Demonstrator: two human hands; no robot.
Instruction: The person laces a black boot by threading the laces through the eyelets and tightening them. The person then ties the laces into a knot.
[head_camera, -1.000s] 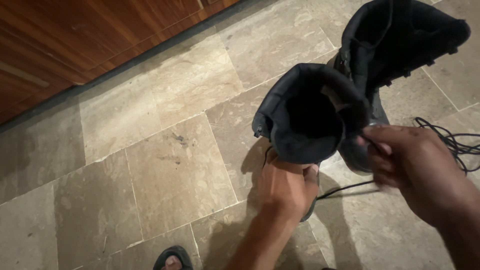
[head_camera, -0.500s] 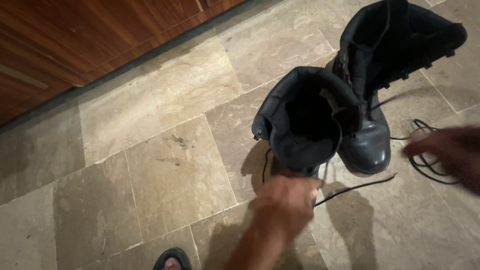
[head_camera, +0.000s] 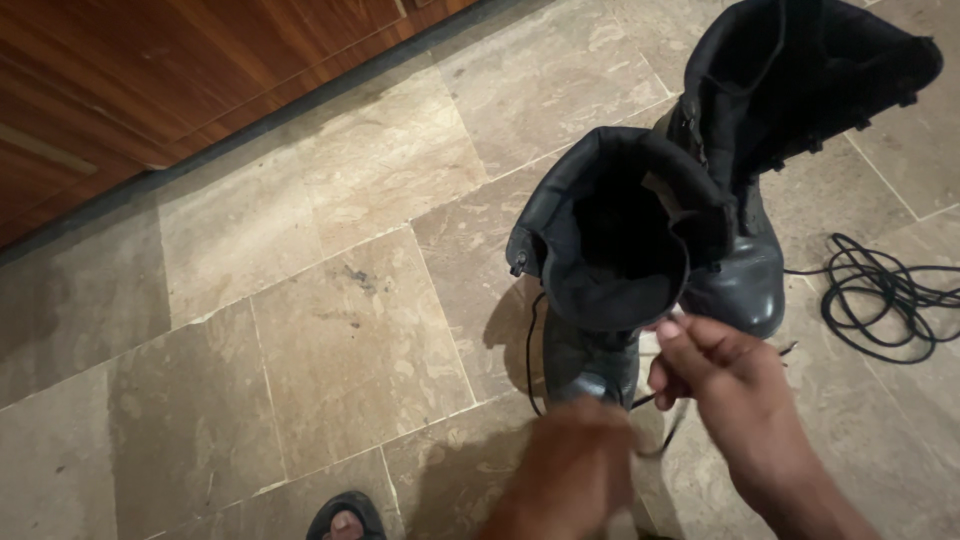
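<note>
Right hand (head_camera: 720, 375) pinched on lace (head_camera: 660, 440) by near boot (head_camera: 600, 260); left hand (head_camera: 575, 455) blurred, grip unclear; hard tug could topple boot, likely.

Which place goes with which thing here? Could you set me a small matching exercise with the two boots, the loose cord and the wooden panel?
Things:
1. near boot
2. far boot
3. coiled black cord
4. wooden panel

Places:
A. top left, along the edge of the stone floor
B. on the floor at the right edge
C. just above both hands, right hand and left hand
D. top right, behind the other boot

Pairs: 1-C, 2-D, 3-B, 4-A
</note>
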